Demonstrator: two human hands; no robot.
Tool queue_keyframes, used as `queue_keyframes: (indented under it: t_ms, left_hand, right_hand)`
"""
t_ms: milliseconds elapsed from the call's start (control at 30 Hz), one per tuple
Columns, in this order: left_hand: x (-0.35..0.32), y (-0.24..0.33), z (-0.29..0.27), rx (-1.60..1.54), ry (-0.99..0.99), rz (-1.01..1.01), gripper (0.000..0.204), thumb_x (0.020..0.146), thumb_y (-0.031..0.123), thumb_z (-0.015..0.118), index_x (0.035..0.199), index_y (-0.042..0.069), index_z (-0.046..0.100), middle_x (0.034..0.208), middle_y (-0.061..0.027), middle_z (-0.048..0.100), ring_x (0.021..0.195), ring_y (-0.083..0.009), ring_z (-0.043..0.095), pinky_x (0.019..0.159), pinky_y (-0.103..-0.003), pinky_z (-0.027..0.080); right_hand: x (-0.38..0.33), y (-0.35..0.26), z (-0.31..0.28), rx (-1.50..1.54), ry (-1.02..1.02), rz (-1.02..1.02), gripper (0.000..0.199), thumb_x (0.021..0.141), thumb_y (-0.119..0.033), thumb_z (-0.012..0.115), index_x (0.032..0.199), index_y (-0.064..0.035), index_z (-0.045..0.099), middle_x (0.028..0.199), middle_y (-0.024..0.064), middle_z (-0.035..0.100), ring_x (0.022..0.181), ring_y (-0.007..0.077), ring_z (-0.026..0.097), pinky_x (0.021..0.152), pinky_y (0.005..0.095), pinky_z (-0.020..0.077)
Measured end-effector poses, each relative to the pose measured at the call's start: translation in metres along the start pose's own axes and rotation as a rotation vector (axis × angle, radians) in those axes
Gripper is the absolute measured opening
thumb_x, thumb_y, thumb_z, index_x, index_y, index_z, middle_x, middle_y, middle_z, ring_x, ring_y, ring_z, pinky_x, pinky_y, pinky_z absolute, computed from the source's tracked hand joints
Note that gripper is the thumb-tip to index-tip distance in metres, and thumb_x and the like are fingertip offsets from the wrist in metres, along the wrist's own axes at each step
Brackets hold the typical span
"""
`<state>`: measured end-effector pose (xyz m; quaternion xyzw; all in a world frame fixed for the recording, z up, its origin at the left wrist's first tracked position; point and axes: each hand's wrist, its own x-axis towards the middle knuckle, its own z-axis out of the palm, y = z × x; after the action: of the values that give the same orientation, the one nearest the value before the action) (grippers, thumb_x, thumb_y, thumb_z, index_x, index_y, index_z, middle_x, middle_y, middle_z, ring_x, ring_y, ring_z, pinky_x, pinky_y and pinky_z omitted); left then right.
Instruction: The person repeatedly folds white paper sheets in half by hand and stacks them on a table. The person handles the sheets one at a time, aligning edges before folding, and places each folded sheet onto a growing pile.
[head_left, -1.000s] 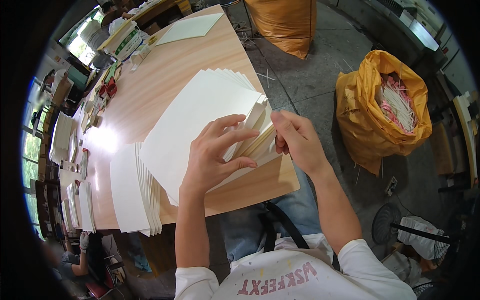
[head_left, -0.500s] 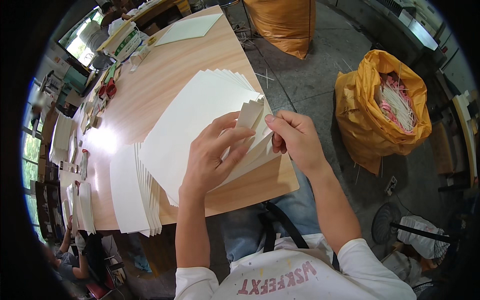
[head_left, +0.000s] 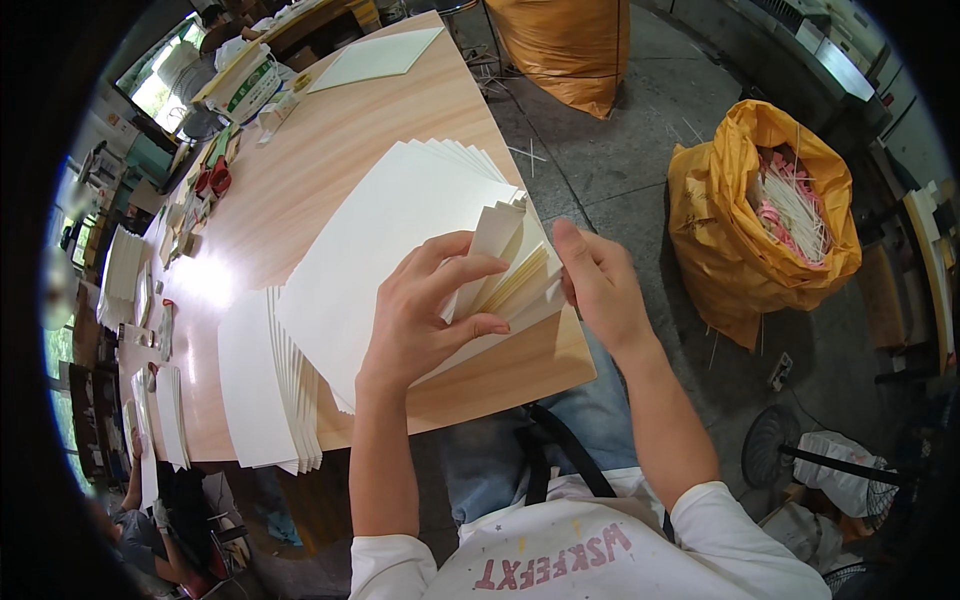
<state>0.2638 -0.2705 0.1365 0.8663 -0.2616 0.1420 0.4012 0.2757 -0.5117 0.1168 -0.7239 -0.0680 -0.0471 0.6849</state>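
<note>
A fanned stack of large white paper sheets (head_left: 390, 225) lies on the table near its right corner. Narrow white flaps (head_left: 492, 235) stand folded up along the stack's right part, and staggered pale yellow strips (head_left: 518, 280) show beside them. My left hand (head_left: 425, 300) rests over the sheets with thumb and fingers apart, its forefinger against the raised flaps. At the strips' right end is my right hand (head_left: 605, 285), thumb upright and other fingers curled in. A white edge shows by its fingers; what they hold is partly hidden.
A second fanned stack of white sheets (head_left: 260, 380) overhangs the table's near edge. Red-handled scissors (head_left: 215, 178) lie at the far left. An orange sack (head_left: 720, 230) of white and pink scraps stands on the floor at right, with a black fan (head_left: 770, 447) nearer me.
My right hand has shifted slightly right and its thumb has lifted. The pale yellow strips have come into view between my hands. My left thumb has moved away from its fingers.
</note>
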Motion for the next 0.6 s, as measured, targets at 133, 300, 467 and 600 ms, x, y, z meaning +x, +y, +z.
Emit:
queue_keyframes:
  t_ms: [133,300,467,600]
  left_hand:
    - [-0.001,0.002,-0.001,-0.003,-0.006,-0.01,0.057,0.075,0.035,0.102,0.127,0.021,0.085,0.137,-0.0079,0.078,0.118,-0.0332,0.075,0.098,-0.044,0.061]
    - [-0.003,0.004,-0.002,0.174,-0.086,0.077,0.069,0.084,0.037,0.097,0.149,0.026,0.075,0.153,-0.0115,0.069,0.127,-0.0341,0.072,0.104,-0.046,0.06]
    - [-0.023,0.022,-0.002,0.569,-0.122,0.08,0.098,0.089,0.024,0.09,0.176,0.019,0.045,0.174,-0.016,0.052,0.153,-0.039,0.057,0.133,-0.06,0.038]
    - [-0.077,0.028,-0.01,0.937,0.041,-0.228,0.099,0.081,0.009,0.088,0.172,0.013,0.05,0.166,-0.0125,0.061,0.157,-0.0367,0.054,0.138,-0.064,0.027]
  right_hand:
    - [-0.019,0.011,0.005,-0.509,0.251,-0.591,0.018,0.102,-0.019,0.074,0.09,-0.0062,0.069,0.091,0.011,0.068,0.084,0.0301,0.068,0.075,0.0439,0.0527]
    - [-0.031,0.015,0.015,-0.598,-0.237,-0.64,0.024,0.087,-0.012,0.078,0.11,-0.0058,0.079,0.114,0.0138,0.072,0.113,0.0392,0.067,0.102,0.0516,0.0558]
    - [-0.026,0.008,0.007,-0.607,-0.395,-0.612,0.038,0.087,-0.016,0.08,0.123,-0.0048,0.079,0.133,0.0195,0.072,0.126,0.0439,0.061,0.11,0.0548,0.0509]
    - [-0.029,0.006,0.008,-0.6,-0.406,-0.551,0.042,0.088,-0.02,0.082,0.126,-0.0045,0.078,0.138,0.0219,0.071,0.131,0.0475,0.059,0.114,0.0557,0.0479]
